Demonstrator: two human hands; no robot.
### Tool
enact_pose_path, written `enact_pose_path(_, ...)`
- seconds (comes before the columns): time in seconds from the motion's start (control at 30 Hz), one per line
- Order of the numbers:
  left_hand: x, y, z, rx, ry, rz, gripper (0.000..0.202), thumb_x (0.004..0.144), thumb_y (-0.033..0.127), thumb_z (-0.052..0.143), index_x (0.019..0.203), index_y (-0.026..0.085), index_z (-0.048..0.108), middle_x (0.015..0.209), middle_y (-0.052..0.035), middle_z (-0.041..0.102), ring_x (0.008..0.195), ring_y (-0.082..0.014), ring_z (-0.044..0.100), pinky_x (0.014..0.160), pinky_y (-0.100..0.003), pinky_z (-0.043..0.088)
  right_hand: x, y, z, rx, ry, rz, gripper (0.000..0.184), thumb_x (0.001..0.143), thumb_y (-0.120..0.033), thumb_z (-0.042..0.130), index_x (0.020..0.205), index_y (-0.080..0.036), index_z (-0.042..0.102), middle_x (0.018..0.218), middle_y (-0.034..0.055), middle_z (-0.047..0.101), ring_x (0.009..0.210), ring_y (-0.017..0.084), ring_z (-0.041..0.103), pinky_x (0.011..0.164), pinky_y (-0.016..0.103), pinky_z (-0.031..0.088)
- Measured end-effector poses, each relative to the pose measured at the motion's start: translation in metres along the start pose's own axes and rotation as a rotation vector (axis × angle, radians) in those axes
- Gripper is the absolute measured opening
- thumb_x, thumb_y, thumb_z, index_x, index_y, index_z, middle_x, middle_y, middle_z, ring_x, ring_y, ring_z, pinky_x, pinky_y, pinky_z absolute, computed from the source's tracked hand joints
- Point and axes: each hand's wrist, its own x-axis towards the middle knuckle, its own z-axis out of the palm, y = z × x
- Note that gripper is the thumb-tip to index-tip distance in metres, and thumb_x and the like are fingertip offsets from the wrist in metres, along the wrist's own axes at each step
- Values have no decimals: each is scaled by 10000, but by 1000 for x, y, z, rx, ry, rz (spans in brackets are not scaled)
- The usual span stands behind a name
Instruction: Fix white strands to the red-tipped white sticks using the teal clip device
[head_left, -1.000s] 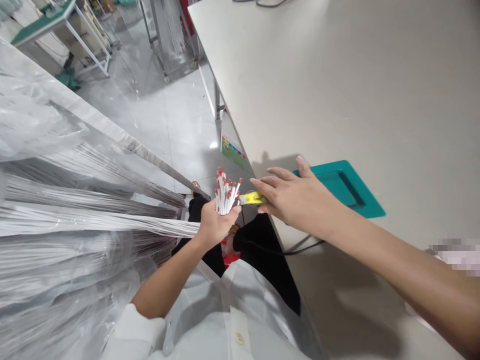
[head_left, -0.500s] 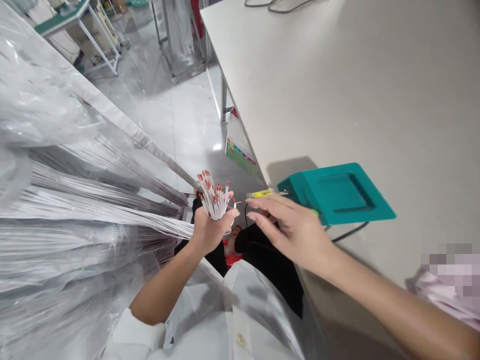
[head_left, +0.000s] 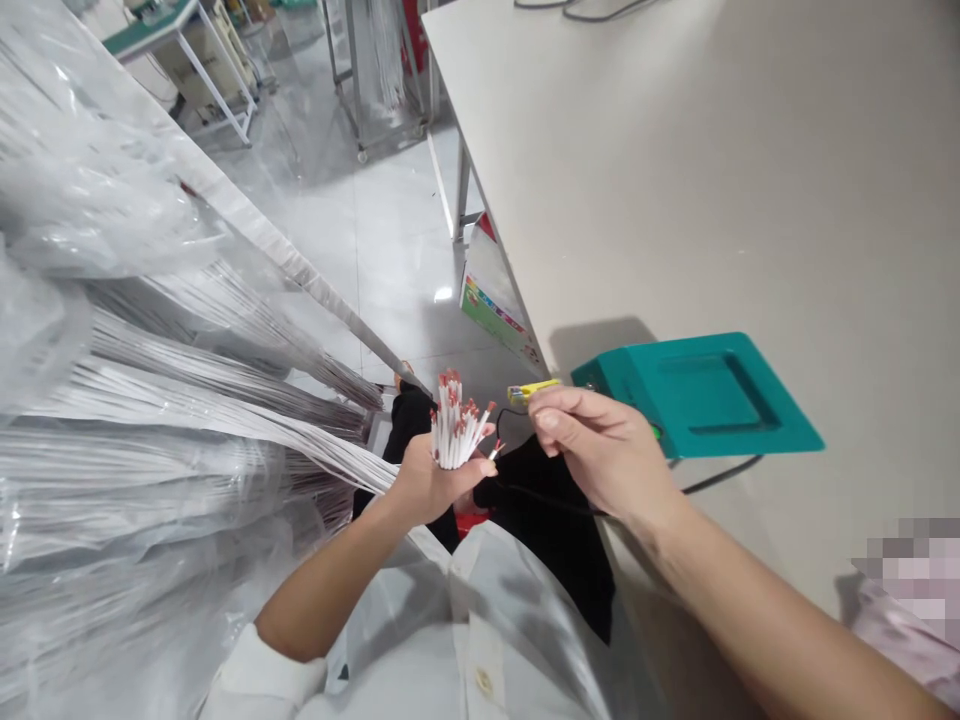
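Observation:
My left hand [head_left: 431, 485] is closed around a bundle of thin white wires with reddish-brown tips [head_left: 457, 425], which fans upward from my fist. The wires trail off to the left into long white strands under clear plastic [head_left: 150, 420]. My right hand [head_left: 600, 450] is beside the bundle with its fingers curled in a pinch. A single wire end [head_left: 493, 452] shows between the two hands. A small yellow piece [head_left: 531, 391] sticks out just above my right fingers, in front of a teal box [head_left: 697, 395] on the table edge.
A large pale table [head_left: 675, 150] fills the right side. A black cord [head_left: 712, 478] runs from the teal box. Racks of wire bundles in plastic [head_left: 90, 250] crowd the left. A colourful carton [head_left: 495, 310] stands on the floor under the table. Metal carts [head_left: 375, 70] stand farther off.
My right hand has drawn back from the teal box toward the bundle and its fingers have closed from stretched out into a pinch. The left hand has kept hold of the wires.

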Motion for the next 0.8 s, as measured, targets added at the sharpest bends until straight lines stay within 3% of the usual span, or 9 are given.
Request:
enact_pose_path(0.1, 3, -3, -2, 40, 29, 56, 415, 677, 260, 672, 1069, 129, 634, 855, -70, 686, 487, -81, 530, 504, -227, 440, -4, -1, -1, -272, 62, -226, 49, 720, -269, 689, 760, -242, 694, 770, 30, 657, 702, 150, 590, 631, 288, 499)
enact_pose_path(0.17, 4, -2, -2, 55, 46, 78, 390, 694, 285, 662, 1049, 125, 631, 906, -85, 685, 484, -85, 543, 507, -235, 458, -6, 2, 0, -361, 84, -282, 68, 747, -248, 658, 804, -246, 696, 813, 38, 667, 762, 166, 607, 682, 306, 509)
enact_pose_path(0.3, 4, 5, 2, 80, 35, 102, 246, 702, 281, 657, 885, 117, 645, 693, -28, 648, 460, -90, 529, 474, -222, 448, -9, 12, 8, -423, -36, -261, 91, 784, -247, 618, 836, -235, 692, 812, 40, 664, 752, 161, 614, 685, 303, 511)
enact_pose_path(0.43, 2, 12, 8, 41, -2, 116, 163, 666, 262, 691, 725, 134, 610, 485, 38, 518, 448, -92, 499, 440, -199, 421, -10, 15, 16, -397, -104, -208, 122, 792, -292, 609, 723, -204, 657, 723, 32, 618, 658, 146, 588, 622, 288, 489)
enact_pose_path(0.63, -2, 19, 10, -79, 145, 88, 221, 631, 311, 717, 640, 121, 605, 552, -4, 598, 449, -108, 556, 462, -232, 481, -10, 17, 20, -308, -43, -157, 209, 823, -335, 560, 688, -184, 613, 707, 33, 593, 650, 141, 558, 602, 271, 461)
enact_pose_path(0.73, 1, 14, 7, -94, 169, 142, 230, 700, 342, 670, 675, 114, 668, 633, -54, 662, 581, -158, 639, 571, -269, 529, -13, 22, 18, -321, -33, -219, 165, 838, -283, 545, 715, -189, 602, 742, 33, 587, 681, 141, 554, 635, 278, 457)
enact_pose_path(0.8, 5, 8, 4, -148, 266, 188, 242, 725, 360, 651, 714, 123, 695, 682, -66, 687, 667, -175, 662, 651, -287, 539, -16, 25, 16, -364, -14, -282, 134, 843, -250, 539, 730, -194, 587, 774, 36, 587, 709, 145, 550, 663, 287, 455)
